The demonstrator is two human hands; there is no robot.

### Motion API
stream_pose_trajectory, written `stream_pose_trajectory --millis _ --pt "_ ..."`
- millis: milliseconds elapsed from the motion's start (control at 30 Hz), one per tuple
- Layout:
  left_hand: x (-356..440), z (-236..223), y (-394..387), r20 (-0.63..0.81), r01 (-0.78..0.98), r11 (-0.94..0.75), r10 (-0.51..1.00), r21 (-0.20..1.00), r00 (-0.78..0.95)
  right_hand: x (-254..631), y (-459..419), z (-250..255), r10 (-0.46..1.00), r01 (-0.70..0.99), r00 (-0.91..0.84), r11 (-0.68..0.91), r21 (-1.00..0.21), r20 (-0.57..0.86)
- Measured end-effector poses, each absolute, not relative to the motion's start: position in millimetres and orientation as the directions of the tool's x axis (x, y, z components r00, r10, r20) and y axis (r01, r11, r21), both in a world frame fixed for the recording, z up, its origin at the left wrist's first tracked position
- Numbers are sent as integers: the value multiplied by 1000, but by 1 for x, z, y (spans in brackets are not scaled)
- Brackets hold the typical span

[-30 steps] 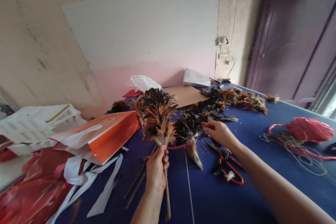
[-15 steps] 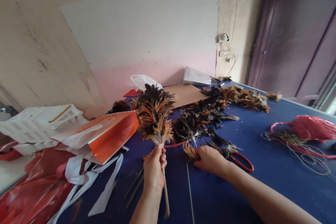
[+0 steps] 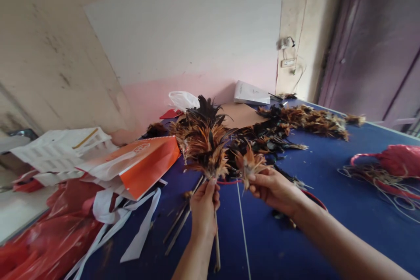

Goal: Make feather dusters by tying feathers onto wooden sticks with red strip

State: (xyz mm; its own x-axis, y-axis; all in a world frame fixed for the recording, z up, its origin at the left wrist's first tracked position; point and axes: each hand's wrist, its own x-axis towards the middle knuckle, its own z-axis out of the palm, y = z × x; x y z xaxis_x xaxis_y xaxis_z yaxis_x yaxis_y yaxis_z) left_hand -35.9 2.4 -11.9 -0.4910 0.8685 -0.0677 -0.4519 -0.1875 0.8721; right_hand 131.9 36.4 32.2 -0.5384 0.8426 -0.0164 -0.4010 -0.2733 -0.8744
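My left hand (image 3: 205, 205) is closed round the stick of a feather duster (image 3: 206, 140), just under its brown and black feathers. The bare end of the stick points down toward me. Between the thumb and fingers of my right hand (image 3: 274, 186) is a small bunch of brown feathers (image 3: 250, 162), raised beside the duster's lower feathers with a narrow gap between. Behind it lies a heap of black feathers (image 3: 265, 138) on the blue table (image 3: 272, 253). A red loop, partly hidden by my right forearm, lies on the table.
Brown feather bundles (image 3: 315, 120) lie at the back right. Pink twine (image 3: 402, 160) with tangled string is at the right. At the left are an orange paper bag (image 3: 151, 162), a red plastic bag (image 3: 62, 223), white strips (image 3: 142, 227) and thin sticks (image 3: 179, 227). A white box (image 3: 251, 93) stands at the back.
My right hand has lifted the bunch of brown feathers off the table and turned it upright near the duster. My left hand still grips the stick. The view has shifted slightly.
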Motion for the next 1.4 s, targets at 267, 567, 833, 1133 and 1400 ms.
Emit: stream_pose_trajectory --millis 267,567,833,1133,1400 --pt "-26 -13 -3 -46 -385 -148 892 911 -450 102 21 29 883 -316 -427 56 -947 195" --pt "-15 -14 -12 42 -319 -155 942 935 -334 96 30 23 876 -311 -414 118 -943 246" --pt "-14 -12 -19 94 -245 -160 962 956 -258 99 34 22 896 -199 -381 162 -966 229" --pt "-19 -13 -18 203 -38 -215 958 976 -204 101 37 21 896 -178 -362 205 -962 258" --pt "-22 -7 -15 151 -179 -202 953 963 -264 107 40 9 856 -5 -516 32 -999 30"
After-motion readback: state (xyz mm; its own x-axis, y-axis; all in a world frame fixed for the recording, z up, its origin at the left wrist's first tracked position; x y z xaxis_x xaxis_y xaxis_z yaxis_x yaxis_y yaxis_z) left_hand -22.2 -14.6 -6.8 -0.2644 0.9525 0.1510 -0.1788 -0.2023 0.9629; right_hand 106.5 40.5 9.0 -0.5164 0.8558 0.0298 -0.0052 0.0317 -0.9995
